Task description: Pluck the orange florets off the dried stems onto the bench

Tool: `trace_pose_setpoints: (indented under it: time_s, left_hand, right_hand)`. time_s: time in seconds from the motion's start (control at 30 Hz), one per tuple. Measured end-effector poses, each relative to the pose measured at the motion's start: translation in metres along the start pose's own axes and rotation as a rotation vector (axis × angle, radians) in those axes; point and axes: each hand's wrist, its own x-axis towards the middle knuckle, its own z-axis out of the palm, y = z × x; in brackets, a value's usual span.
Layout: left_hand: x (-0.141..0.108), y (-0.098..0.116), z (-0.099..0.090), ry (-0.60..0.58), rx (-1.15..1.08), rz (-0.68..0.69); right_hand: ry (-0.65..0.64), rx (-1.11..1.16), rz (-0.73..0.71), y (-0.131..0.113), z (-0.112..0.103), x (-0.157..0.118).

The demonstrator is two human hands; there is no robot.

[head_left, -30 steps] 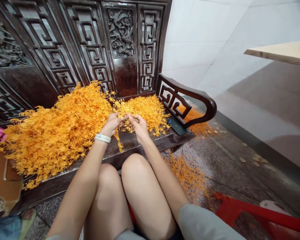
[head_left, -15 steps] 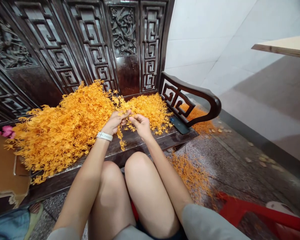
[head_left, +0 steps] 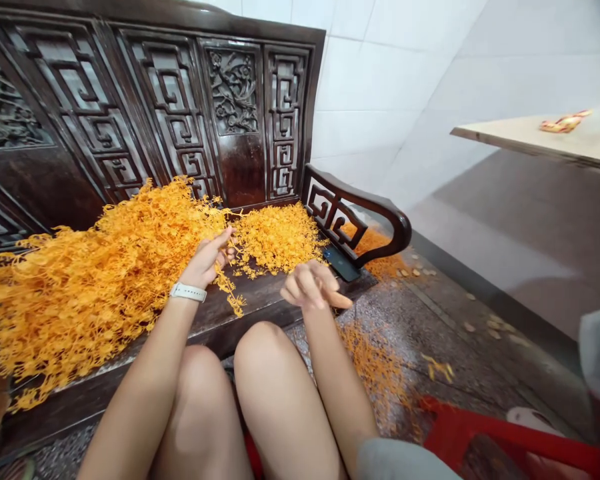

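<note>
Sprig (head_left: 229,289) of orange flowers hangs pinched in the left hand (head_left: 207,260), between two piles (head_left: 115,280) on the bench (head_left: 265,288). The blurred right hand (head_left: 313,285) is curled, its hold unclear. Beyond lies a phone (head_left: 342,264), its markings too faint to read.

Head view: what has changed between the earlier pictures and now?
The bare right hand has parted from the bare left hand, moving right and toward the person's body. A small yellow piece now shows over the dark speckled floor; whether the right hand released it is unclear. The left hand still holds a thin, branching orange sprig.
</note>
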Motion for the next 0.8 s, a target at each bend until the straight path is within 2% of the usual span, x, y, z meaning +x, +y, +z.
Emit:
trace_pose_setpoints:
  time_s: [0.07,0.13,0.2,0.23,0.27,0.33,0.4,0.53,0.67,0.73,0.8]
  left_hand:
    - [-0.004,-0.001,0.009,-0.02,0.034,-0.007]
    - [-0.008,-0.003,0.019,-0.027,0.064,-0.01]
    - [-0.012,-0.006,0.028,-0.008,0.068,-0.011]
    - [-0.014,-0.007,0.032,0.0,0.058,-0.011]
    - [-0.016,-0.008,0.036,-0.001,0.044,-0.009]
    - [-0.019,-0.01,0.042,-0.03,0.036,-0.001]
    - [-0.021,-0.011,0.047,-0.047,0.074,0.016]
    - [-0.024,-0.013,0.05,0.008,0.18,0.028]
    - [-0.024,-0.014,0.05,-0.014,0.231,-0.026]
    - [-0.023,-0.015,0.052,-0.02,0.241,-0.015]
    - [-0.022,-0.017,0.054,0.005,0.225,0.024]
  right_hand:
    - [0.238,-0.174,0.079,0.007,0.001,0.008]
    - [0.585,-0.359,0.178,0.014,0.001,0.017]
    - [0.874,-0.546,0.19,0.02,-0.002,0.022]
    - [0.957,-0.639,0.183,0.023,-0.004,0.023]
    - [0.994,-0.725,0.183,0.025,-0.006,0.023]
    - [0.973,-0.836,0.207,0.028,-0.009,0.02]
    - [0.958,-0.848,0.22,0.03,-0.012,0.017]
    - [1.069,-0.78,0.113,0.031,-0.017,0.016]
    - [1.207,-0.647,0.006,0.035,-0.02,0.019]
    - [1.268,-0.539,-0.004,0.039,-0.02,0.021]
    - [1.267,-0.397,0.045,0.044,-0.018,0.023]
